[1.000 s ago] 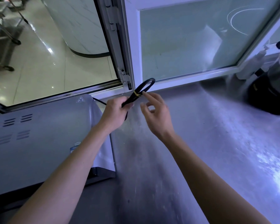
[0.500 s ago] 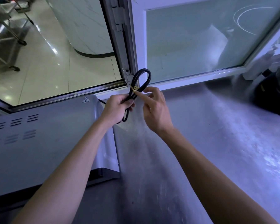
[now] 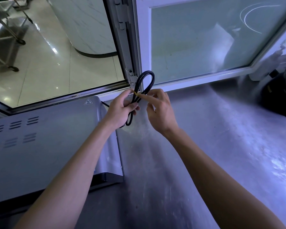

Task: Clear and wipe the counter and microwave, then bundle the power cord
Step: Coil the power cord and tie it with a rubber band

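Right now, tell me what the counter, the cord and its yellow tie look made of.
Counter: likely brushed stainless steel, with a dull grey sheen and fine scratches.
Power cord: black rubber or plastic sheath, smooth, bends in a loop.
Yellow tie: thin; rubber band or wire tie, cannot tell which.

The left hand [image 3: 120,108] grips a looped black power cord [image 3: 144,83] above the steel counter [image 3: 205,146], right of the microwave [image 3: 48,146]; the right hand [image 3: 160,109] pinches its yellow tie [image 3: 136,93].
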Tool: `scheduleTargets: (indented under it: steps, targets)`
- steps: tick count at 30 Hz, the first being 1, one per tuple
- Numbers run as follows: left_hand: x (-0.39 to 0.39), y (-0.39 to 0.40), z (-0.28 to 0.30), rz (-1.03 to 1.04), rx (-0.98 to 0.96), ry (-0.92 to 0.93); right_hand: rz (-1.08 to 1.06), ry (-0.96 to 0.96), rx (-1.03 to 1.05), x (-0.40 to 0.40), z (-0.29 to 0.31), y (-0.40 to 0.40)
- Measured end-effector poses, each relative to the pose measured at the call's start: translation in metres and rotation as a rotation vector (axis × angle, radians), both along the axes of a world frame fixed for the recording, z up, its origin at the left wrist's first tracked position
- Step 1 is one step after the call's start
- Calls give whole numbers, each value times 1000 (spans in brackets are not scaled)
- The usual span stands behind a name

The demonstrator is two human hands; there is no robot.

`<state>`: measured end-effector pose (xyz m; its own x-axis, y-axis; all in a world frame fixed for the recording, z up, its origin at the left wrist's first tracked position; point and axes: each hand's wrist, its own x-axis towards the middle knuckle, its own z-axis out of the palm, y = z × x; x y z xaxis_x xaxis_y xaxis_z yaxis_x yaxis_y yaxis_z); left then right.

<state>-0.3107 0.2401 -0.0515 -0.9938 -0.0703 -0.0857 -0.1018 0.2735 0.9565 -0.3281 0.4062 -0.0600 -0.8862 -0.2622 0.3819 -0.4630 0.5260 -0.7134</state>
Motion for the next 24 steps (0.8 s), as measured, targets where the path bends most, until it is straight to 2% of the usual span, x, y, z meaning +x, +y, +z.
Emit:
scheduleTargets:
  steps: [15, 24]
  targets:
    - [-6, -4, -11, -9, -10, 39, 33, -175, -110, -2, -7, -4]
    - [-15, -1, -23, -15, -84, 62, 77, -205, -48, -6, -15, 10]
